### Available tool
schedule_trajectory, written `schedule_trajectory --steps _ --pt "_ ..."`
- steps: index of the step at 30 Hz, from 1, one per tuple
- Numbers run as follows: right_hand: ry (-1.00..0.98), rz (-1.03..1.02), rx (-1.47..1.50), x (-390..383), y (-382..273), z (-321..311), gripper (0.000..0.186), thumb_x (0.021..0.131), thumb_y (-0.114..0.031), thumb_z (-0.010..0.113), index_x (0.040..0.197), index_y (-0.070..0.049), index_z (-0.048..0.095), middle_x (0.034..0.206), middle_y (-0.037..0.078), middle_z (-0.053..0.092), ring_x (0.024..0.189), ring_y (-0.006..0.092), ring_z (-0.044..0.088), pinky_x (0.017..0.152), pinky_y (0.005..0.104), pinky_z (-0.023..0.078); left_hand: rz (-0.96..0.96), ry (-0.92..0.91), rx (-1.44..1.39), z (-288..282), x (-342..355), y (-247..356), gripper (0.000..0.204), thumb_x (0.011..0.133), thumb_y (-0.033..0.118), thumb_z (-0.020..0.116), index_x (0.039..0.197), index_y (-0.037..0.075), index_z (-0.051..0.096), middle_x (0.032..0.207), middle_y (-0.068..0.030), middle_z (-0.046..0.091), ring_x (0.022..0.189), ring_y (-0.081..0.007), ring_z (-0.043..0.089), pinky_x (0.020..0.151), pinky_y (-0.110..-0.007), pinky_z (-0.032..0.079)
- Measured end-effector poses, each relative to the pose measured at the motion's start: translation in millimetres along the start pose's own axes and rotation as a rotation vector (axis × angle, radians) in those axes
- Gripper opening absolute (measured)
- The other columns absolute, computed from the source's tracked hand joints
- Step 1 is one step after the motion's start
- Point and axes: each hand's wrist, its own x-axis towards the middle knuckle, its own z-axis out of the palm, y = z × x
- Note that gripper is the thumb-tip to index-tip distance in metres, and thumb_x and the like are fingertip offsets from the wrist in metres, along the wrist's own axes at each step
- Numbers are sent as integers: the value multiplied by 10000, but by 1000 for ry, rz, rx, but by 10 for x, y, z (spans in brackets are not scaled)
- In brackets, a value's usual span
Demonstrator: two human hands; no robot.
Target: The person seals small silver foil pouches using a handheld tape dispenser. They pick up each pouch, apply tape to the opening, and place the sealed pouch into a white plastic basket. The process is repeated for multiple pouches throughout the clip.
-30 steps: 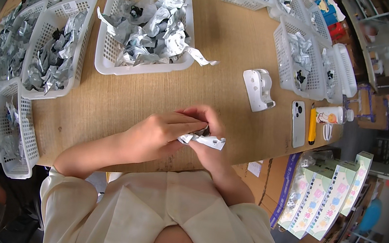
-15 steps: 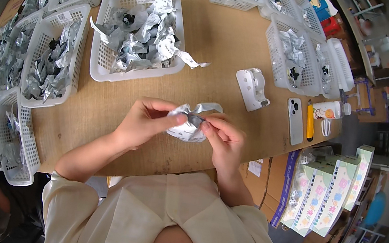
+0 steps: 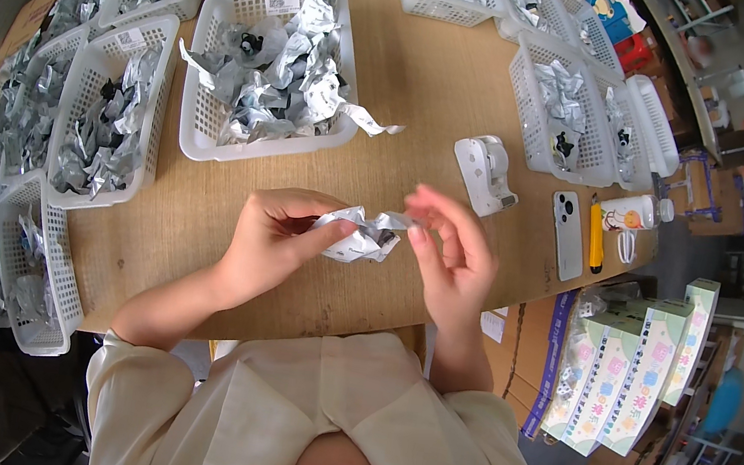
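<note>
A crumpled silver foil pouch point(image 3: 359, 242) with dark print is held over the table's near part. My left hand point(image 3: 271, 235) is closed on its left side, the thumb pressed on the foil. From the pouch's upper edge a narrow foil strip point(image 3: 393, 221) sticks out to the right, reaching my right thumb. My right hand point(image 3: 456, 262) is beside that end, thumb and fingers apart and the upper fingers slightly blurred; its thumb tip seems to touch the strip. What lies inside the pouch is hidden.
Ahead on the wooden table point(image 3: 405, 74) stands a white basket point(image 3: 264, 151) of torn foil pouches and small dark pieces. More baskets point(image 3: 104, 192) line the left; others point(image 3: 547, 158) are at far right. Rightward lie a white tape dispenser point(image 3: 484, 174), a phone point(image 3: 567, 235) and a yellow cutter point(image 3: 596, 235).
My right hand has moved right and its fingers have spread from their pinch at the pouch's edge. The foil strip that arched above the pouch now lies lower. My left hand keeps its hold.
</note>
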Motion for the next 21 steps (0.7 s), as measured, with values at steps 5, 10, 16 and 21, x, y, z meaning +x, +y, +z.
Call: schedule_trajectory --steps 5,10,16,21 --pt "-68 8 4 46 -2 -40 183 802 47 707 983 43 682 916 102 665 739 124 607 639 237 484 -3 -14 52 -52 20 40 115 868 6 674 961 -57 702 891 -64 693 762 -79 602 650 -229 488" --pt "-150 44 -56 23 38 -115 160 823 52 686 982 52 678 905 93 670 730 111 604 620 228 474 33 -65 136 -86 37 71 121 867 -16 660 966 -80 690 948 -104 695 821 -107 622 708 -246 498" --pt "-158 436 324 10 2 -119 95 819 71 665 910 47 657 859 75 666 727 101 598 622 226 460 62 -32 127 -98 53 -8 132 896 46 651 934 -70 704 865 -91 703 714 -94 602 610 -241 487" --pt "-200 128 56 62 82 -17 114 769 42 695 859 -14 653 838 11 665 738 85 563 608 246 386 109 -57 183 -11 22 -9 128 890 39 651 962 -48 711 851 -106 708 709 -101 606 605 -239 481"
